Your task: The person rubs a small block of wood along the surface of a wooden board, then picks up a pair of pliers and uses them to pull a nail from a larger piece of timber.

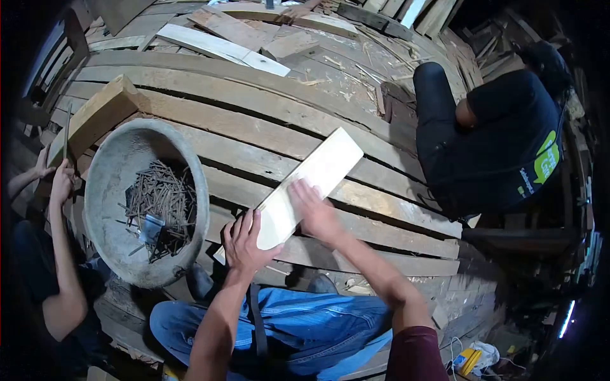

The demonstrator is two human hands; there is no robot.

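A short pale wooden board (pixel 340 155) lies at a slant across the slatted platform in front of me. My left hand (pixel 244 244) grips its near left end, fingers over the long edge and thumb by the lower corner. Flat on the board's upper face rests my right hand (pixel 314 213), its fingers stretched out and slightly blurred. Left of the board stands a large grey basin (pixel 105 197) holding many rusty nails (pixel 171 203) and a small clear plastic packet (pixel 151 228).
Slats (pixel 254 136) with dark gaps form the platform. At left, another person's hands (pixel 60 178) hold a thin tool by a wooden beam (pixel 105 114). A person in black (pixel 502 140) sits at right. Planks (pixel 222 47) and shavings lie beyond; another hand (pixel 295 13) shows at the top.
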